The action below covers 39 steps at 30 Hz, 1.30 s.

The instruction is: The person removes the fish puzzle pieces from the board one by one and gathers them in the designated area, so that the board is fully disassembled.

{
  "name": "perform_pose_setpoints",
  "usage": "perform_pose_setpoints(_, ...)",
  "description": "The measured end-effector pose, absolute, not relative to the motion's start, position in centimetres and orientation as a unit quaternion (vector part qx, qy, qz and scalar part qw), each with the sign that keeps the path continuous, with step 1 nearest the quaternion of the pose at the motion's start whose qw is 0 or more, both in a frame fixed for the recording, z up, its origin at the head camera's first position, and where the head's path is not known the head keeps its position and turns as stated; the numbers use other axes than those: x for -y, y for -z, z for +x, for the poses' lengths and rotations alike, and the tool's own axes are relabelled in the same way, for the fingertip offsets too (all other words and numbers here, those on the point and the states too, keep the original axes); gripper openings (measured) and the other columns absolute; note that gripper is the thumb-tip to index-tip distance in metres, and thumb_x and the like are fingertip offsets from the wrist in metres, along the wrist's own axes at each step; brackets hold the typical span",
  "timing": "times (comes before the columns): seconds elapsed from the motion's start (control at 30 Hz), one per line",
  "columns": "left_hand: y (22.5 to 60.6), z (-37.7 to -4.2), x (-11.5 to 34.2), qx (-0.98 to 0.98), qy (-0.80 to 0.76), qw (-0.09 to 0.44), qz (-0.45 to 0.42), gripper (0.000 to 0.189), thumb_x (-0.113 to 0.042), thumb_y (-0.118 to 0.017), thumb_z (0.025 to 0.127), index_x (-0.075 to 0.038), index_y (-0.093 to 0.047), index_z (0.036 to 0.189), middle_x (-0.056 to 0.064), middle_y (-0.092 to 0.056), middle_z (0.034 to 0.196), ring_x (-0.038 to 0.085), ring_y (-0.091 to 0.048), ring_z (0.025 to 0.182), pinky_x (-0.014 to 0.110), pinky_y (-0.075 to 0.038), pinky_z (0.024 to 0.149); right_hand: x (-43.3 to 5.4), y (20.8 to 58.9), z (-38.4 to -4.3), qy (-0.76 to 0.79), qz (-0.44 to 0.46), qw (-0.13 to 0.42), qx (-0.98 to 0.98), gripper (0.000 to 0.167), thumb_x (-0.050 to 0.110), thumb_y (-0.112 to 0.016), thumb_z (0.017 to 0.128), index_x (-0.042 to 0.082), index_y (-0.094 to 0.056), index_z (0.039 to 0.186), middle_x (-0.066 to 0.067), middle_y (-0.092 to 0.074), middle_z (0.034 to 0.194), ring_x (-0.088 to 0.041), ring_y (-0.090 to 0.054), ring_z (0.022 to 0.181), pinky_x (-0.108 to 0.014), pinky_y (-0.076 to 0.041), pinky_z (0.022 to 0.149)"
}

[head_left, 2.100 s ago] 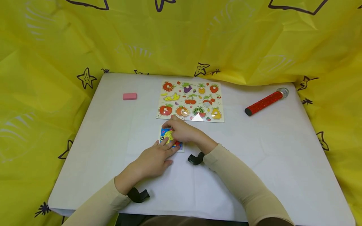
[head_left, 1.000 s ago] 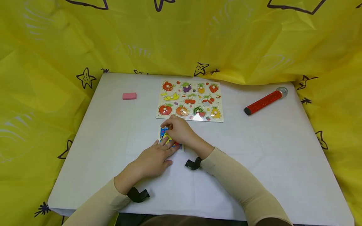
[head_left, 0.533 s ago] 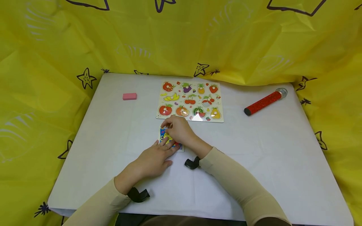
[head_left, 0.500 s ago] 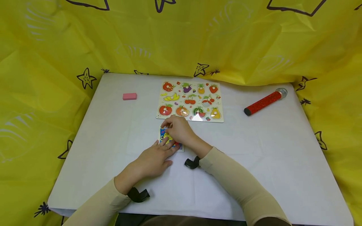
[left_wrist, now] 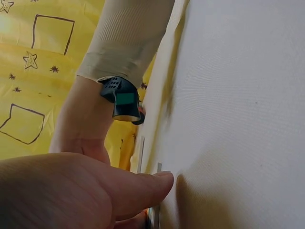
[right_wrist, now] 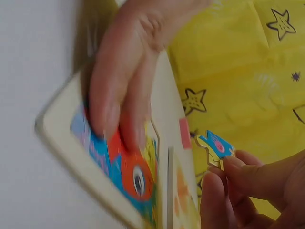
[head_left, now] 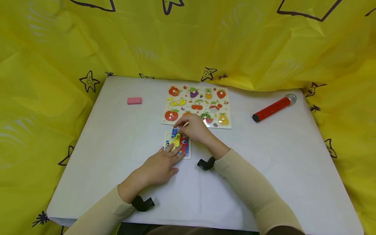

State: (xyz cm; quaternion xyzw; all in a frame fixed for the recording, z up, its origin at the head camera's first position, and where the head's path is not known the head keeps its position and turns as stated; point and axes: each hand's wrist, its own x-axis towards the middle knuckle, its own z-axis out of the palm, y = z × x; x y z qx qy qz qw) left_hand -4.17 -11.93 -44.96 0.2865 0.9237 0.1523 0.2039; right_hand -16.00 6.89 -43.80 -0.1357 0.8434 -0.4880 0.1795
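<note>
While the left hand point(head_left: 160, 165) rests its extended, spread fingers on the small picture puzzle point(right_wrist: 55, 119), flat on the white table point(head_left: 102, 156), the right hand point(head_left: 195, 128) pinches one blue-and-yellow piece point(right_wrist: 218, 145) between thumb and fingers, tilted and apart from the puzzle, near its far edge. Just beyond lies the fruit board point(head_left: 205, 107), with a pink block point(head_left: 134, 101) well to its left and a red tube point(head_left: 271, 109), silvery at one end, to its right.

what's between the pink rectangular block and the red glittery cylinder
In the head view, the cream rectangular fruit-picture board lies between them, on the white table.
</note>
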Motion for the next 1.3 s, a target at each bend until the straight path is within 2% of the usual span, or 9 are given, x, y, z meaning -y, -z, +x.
perform_pose_setpoints(0.2,44.9,-4.1,11.9,-0.925,-0.148,0.205,0.285,0.063,-0.033,-0.068,0.106,-0.019,-0.047,0.164,0.006,-0.036,0.176,0.041,-0.027,0.165,0.065,-0.027,0.131,-10.2,43.6,-16.8,0.481,-0.099,0.193,-0.850,0.011,0.005,-0.078,0.096,0.009,-0.085,0.105,-0.010,-0.073,0.102,-0.022,-0.073,0.070,-0.036,-0.065,0.066)
perform_pose_setpoints(0.43,44.9,-4.1,12.0,-0.923,-0.148,0.202,0.291,0.064,-0.032,-0.067,0.107,-0.018,-0.045,0.165,0.006,-0.033,0.177,0.042,-0.026,0.166,0.065,-0.027,0.131,-14.0,44.3,-17.2,0.462,-0.064,0.204,-0.861,0.010,0.002,-0.078,0.096,0.005,-0.083,0.104,-0.011,-0.075,0.091,-0.021,-0.071,0.064,-0.030,-0.063,0.062)
perform_pose_setpoints(0.57,44.8,-4.0,12.0,-0.924,-0.146,0.206,0.286,0.064,-0.033,-0.067,0.107,-0.019,-0.045,0.165,0.006,-0.033,0.177,0.041,-0.025,0.166,0.064,-0.027,0.132,-15.3,44.6,-17.1,0.458,-0.045,0.220,-0.860,0.012,-0.001,-0.078,0.095,0.002,-0.083,0.105,-0.012,-0.076,0.093,-0.018,-0.070,0.063,-0.028,-0.063,0.061)
perform_pose_setpoints(0.77,44.7,-4.0,11.9,-0.925,-0.147,0.210,0.281,0.065,-0.033,-0.067,0.106,-0.020,-0.045,0.166,0.005,-0.033,0.178,0.040,-0.024,0.167,0.064,-0.026,0.132,-16.4,45.0,-16.8,0.442,-0.045,0.239,-0.863,0.013,-0.004,-0.075,0.094,0.001,-0.083,0.103,-0.013,-0.079,0.096,-0.018,-0.070,0.067,-0.028,-0.063,0.062)
perform_pose_setpoints(0.9,44.6,-4.0,11.9,-0.925,-0.147,0.209,0.282,0.065,-0.033,-0.067,0.106,-0.019,-0.044,0.166,0.005,-0.033,0.178,0.040,-0.023,0.167,0.064,-0.025,0.133,-16.7,45.0,-16.7,0.437,-0.049,0.242,-0.865,0.013,-0.005,-0.073,0.095,0.001,-0.083,0.102,-0.014,-0.078,0.092,-0.018,-0.070,0.070,-0.028,-0.063,0.062)
perform_pose_setpoints(1.13,44.7,-4.0,11.9,-0.925,-0.149,0.210,0.279,0.065,-0.032,-0.068,0.106,-0.020,-0.045,0.165,0.005,-0.033,0.177,0.040,-0.024,0.167,0.064,-0.025,0.132,-16.7,45.1,-16.7,0.434,-0.053,0.258,-0.862,0.011,-0.002,-0.075,0.097,0.003,-0.083,0.103,-0.013,-0.077,0.095,-0.016,-0.069,0.070,-0.026,-0.062,0.062)
perform_pose_setpoints(1.3,44.8,-3.9,11.9,-0.926,-0.146,0.211,0.278,0.065,-0.033,-0.067,0.106,-0.020,-0.044,0.166,0.005,-0.033,0.178,0.039,-0.023,0.167,0.064,-0.025,0.133,-16.3,45.4,-16.5,0.418,-0.071,0.243,-0.872,0.013,-0.003,-0.074,0.097,0.004,-0.083,0.100,-0.010,-0.077,0.087,-0.017,-0.066,0.066,-0.026,-0.059,0.060)
